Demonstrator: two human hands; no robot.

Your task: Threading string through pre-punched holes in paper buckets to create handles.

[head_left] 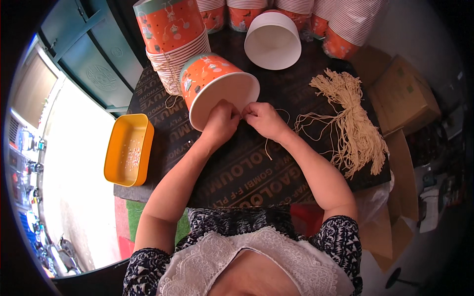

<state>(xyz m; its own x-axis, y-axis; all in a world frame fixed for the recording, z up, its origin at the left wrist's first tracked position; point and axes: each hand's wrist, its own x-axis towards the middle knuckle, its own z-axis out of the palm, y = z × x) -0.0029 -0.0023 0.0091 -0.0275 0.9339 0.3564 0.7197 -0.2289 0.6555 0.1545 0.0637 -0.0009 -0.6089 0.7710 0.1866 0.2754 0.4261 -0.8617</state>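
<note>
- The left hand [222, 121] is curling inside the mouth of the orange tub [212, 70], and the right hand [264, 118] is bunching its fingertips just beside the left's; what the 2 hands are pinching, if anything, I cannot tell.
- The orange tub is lying tilted on the dark printed tabletop [222, 182], its smooth, round, patterned wall ending in a white rim.
- A thin beige cord [267, 148] is trailing near the right hand; farther right, a cord bundle [358, 121] is spreading soft, twisted strands.
- The yellow box [147, 160], round-cornered and smooth, is holding small pale bits [132, 155].
- Beyond the orange tub, a tub stack [170, 27] is standing, its nested rims forming ridges.
- A white-lined tub [273, 45] is showing its inside near the far tub stacks [353, 24].
- A brown cardboard box [406, 96] is sitting past the tabletop's right edge.
</note>
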